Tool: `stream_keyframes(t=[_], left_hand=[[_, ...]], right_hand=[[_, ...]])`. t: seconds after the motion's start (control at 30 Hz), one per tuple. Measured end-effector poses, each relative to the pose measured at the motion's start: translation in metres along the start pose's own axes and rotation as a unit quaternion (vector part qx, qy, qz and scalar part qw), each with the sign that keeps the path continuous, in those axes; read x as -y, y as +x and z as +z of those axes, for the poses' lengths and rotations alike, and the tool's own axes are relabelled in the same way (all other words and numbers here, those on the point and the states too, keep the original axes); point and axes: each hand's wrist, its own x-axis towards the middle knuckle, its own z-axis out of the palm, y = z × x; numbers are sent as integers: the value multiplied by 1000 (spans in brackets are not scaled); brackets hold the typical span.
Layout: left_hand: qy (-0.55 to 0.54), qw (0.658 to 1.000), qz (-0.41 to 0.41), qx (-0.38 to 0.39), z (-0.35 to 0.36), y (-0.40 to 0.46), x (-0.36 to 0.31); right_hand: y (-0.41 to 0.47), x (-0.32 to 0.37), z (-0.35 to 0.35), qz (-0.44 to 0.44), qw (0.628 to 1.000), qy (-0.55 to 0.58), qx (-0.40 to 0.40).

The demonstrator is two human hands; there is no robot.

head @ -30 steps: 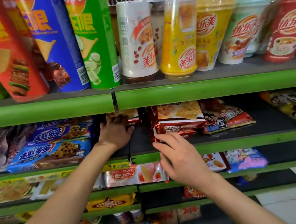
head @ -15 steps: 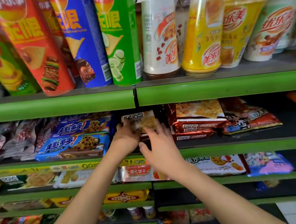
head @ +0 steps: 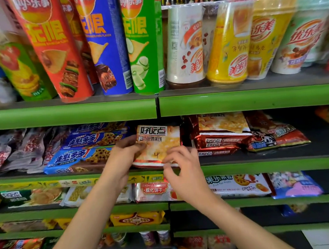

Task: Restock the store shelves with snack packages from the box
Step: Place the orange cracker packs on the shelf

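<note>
A red and cream biscuit package (head: pixel 159 143) stands tilted at the front of the second shelf (head: pixel 265 167), between blue cookie packs and a stack of like packages (head: pixel 219 136). My left hand (head: pixel 122 159) grips its left edge, thumb on the front. My right hand (head: pixel 184 167) pinches its lower right corner with curled fingers. The box is out of view.
Tall chip cans (head: pixel 142 39) and milk tea cups (head: pixel 228 44) crowd the top shelf. Blue cookie packs (head: pixel 81 157) lie left of the package. Lower shelves hold wafer packs (head: pixel 152 190) and fruit snack bags (head: pixel 239 185). White floor tiles show at the bottom right.
Both hands have come together on the biscuit package and drawn it forward and upright at the shelf's front. The view has shifted left.
</note>
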Motion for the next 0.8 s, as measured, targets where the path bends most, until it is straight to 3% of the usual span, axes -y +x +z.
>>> stream_keyframes(t=[0.17,0.33,0.5,0.6,0.8], left_hand=[[-53,998,25,19,-6,-20,15],[-134,991,7,8,-15,-28,30],[-100,992,-34,62,-19,-35,37],[-89,996,-6,11,-18,-37,39],[-86,995,21,-46,-17,-40,49]], right_hand=[[-15,2,-2,-43,995,62,-58],[-21,-10,-13,-54,990,119,-49],[-19,-16,-19,-38,989,139,-39],[-12,-16,-24,-35,986,155,-55],[-12,-17,-22,4,945,312,-94]])
